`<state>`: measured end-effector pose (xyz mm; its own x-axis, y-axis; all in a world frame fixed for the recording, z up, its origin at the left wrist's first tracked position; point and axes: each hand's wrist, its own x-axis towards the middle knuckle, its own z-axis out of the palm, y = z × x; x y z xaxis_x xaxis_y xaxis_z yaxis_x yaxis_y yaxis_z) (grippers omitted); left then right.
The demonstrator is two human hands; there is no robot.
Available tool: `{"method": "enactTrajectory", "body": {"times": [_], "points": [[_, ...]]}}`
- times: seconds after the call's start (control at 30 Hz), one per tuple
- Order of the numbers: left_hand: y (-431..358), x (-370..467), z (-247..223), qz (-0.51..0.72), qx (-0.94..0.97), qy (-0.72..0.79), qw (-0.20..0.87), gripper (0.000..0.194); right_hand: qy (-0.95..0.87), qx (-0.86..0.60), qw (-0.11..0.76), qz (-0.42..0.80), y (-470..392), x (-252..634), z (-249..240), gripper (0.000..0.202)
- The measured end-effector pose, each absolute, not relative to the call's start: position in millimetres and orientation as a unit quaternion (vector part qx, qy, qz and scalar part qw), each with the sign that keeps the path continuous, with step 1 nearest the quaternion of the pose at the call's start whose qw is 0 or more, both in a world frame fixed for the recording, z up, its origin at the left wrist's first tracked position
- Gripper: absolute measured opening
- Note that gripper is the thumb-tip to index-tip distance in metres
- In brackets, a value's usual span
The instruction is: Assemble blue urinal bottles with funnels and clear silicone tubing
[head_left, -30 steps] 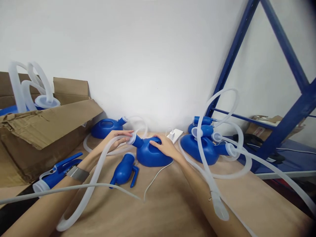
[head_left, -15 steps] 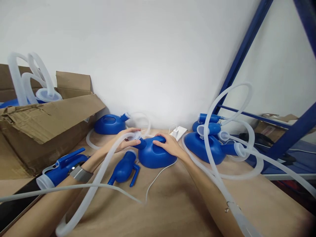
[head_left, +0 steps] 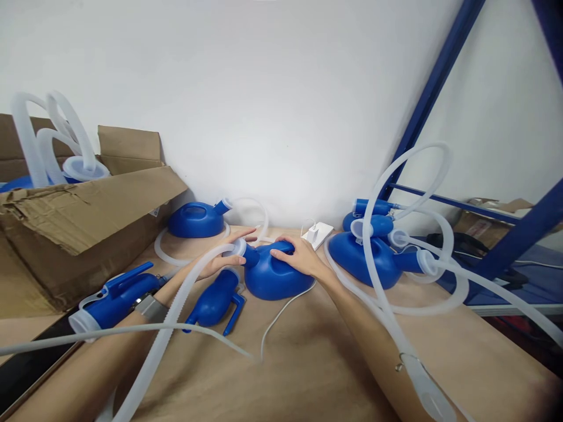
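Observation:
A blue jug (head_left: 275,278) with a handle stands at the middle of the table, its spout pointing left. Around the handle at its top, my right hand (head_left: 297,258) is closed. At the spout, my left hand (head_left: 222,258) has its fingers apart on either side of the white cap (head_left: 237,251), thumb below, palm behind it. A thick white hose (head_left: 176,305) runs from this cap down toward the front edge. Just left of the jug, a smaller blue bottle (head_left: 214,302) with a handle lies on its side.
An open cardboard box (head_left: 101,217) holding hoses and blue parts is at left. Near it are a blue jug (head_left: 196,221) and a blue bottle (head_left: 121,299). More blue jugs (head_left: 365,258) with looping hoses stand right, beside a blue metal frame (head_left: 433,88). A white charger (head_left: 313,233) lies behind.
My left hand and the capped hose end have shifted slightly left, and its fingers have spread. The small blue bottle has moved a little left. My right hand stays on the jug.

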<state>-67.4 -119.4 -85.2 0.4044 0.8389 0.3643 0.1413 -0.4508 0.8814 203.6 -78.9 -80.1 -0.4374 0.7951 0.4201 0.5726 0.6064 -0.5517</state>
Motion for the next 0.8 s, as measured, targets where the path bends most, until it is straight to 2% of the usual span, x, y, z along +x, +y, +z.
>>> {"method": "enactTrajectory", "body": {"times": [0.17, 0.3, 0.47, 0.63, 0.8], "points": [[-118.6, -62.8, -91.3, 0.43, 0.714, 0.262, 0.485, 0.077, -0.826, -0.422, 0.324, 0.184, -77.6, 205.3, -76.7, 0.041], [-115.7, -63.4, -92.7, 0.402, 0.738, 0.238, 0.487, 0.081, -0.829, -0.412, 0.32, 0.199, -74.3, 209.3, -76.2, 0.039], [-119.6, -68.2, -80.0, 0.345, 0.794, 0.295, 0.405, 0.082, -0.829, -0.407, 0.323, 0.208, -68.9, 211.8, -80.9, 0.04], [-133.7, -62.9, -75.6, 0.338, 0.838, 0.349, 0.248, 0.075, -0.831, -0.403, 0.324, 0.204, -67.0, 212.4, -82.0, 0.04], [-139.8, -54.9, -81.6, 0.343, 0.842, 0.372, 0.185, 0.085, -0.832, -0.395, 0.321, 0.221, -66.6, 212.6, -81.4, 0.041]]}}
